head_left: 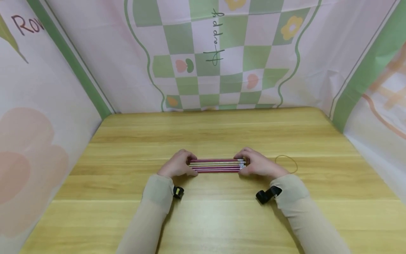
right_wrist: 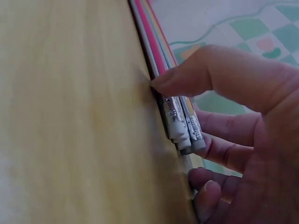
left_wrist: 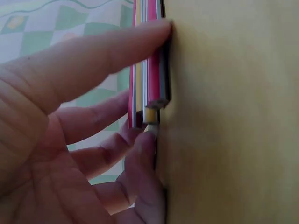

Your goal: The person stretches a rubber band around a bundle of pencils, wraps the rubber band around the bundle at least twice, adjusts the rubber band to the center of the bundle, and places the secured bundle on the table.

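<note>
A bundle of several pencils (head_left: 217, 166), red, yellow and silvery, lies crosswise on the table between both hands. My left hand (head_left: 179, 164) grips its left end, thumb on the near side and fingers on the far side. In the left wrist view the flat, unsharpened ends of the pencils (left_wrist: 153, 88) show just beyond the thumb. At the other end my right hand (head_left: 258, 164) holds the pencils near their metal bands and white erasers (right_wrist: 180, 133). The right thumb presses the near side, with fingers behind. The erasers stand slightly uneven.
A thin tan rubber band (head_left: 296, 165) lies on the wooden table (head_left: 209, 218), just right of my right hand. Patterned cloth (head_left: 219, 81) hangs along the table's back edge and both sides. Black wrist straps (head_left: 264, 195) sit at both cuffs.
</note>
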Tool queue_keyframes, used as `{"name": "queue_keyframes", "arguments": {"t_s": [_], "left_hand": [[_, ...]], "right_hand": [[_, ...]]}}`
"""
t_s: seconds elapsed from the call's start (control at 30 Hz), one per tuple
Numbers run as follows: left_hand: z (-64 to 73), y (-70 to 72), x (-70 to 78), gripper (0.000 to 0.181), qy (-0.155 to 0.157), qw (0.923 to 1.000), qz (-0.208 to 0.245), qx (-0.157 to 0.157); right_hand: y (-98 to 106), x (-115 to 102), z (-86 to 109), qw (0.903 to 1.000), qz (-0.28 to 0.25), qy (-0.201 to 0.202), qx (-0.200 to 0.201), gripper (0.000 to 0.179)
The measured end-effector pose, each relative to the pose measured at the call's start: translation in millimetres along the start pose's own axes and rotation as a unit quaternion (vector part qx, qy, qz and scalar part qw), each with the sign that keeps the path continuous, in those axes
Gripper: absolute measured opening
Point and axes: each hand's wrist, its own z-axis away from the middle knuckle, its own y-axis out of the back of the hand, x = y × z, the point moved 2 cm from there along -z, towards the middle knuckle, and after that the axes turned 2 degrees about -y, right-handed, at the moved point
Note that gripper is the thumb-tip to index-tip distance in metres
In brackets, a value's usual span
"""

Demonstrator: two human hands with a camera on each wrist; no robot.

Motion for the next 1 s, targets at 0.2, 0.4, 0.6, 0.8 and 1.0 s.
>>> {"name": "queue_keyframes", "arguments": {"t_s": [0.2, 0.4, 0.6, 0.8, 1.0], "left_hand": [[-8.8, 4.1, -2.8, 0.047, -0.029, 0.9990, -0.021, -0.028], [-13.8, 5.6, -2.9, 0.044, -0.046, 0.9960, -0.063, -0.043], [-13.8, 7.5, 7.0, 0.043, -0.047, 0.9870, -0.142, -0.057], [-14.3, 9.5, 19.8, 0.037, -0.051, 0.9684, -0.234, -0.069], [-16.7, 8.4, 21.1, 0.032, -0.055, 0.9646, -0.246, -0.077]], "right_hand": [[0, -4, -5.6, 0.9989, 0.045, -0.004, -0.009, 0.054], [0, -9, -9.4, 0.9973, 0.068, -0.014, -0.023, 0.053], [1, -18, -12.7, 0.9939, 0.101, -0.020, -0.041, 0.054], [1, -25, -17.4, 0.9875, 0.144, -0.020, -0.061, 0.046], [1, -27, -20.1, 0.9831, 0.169, -0.021, -0.066, 0.044]]}}
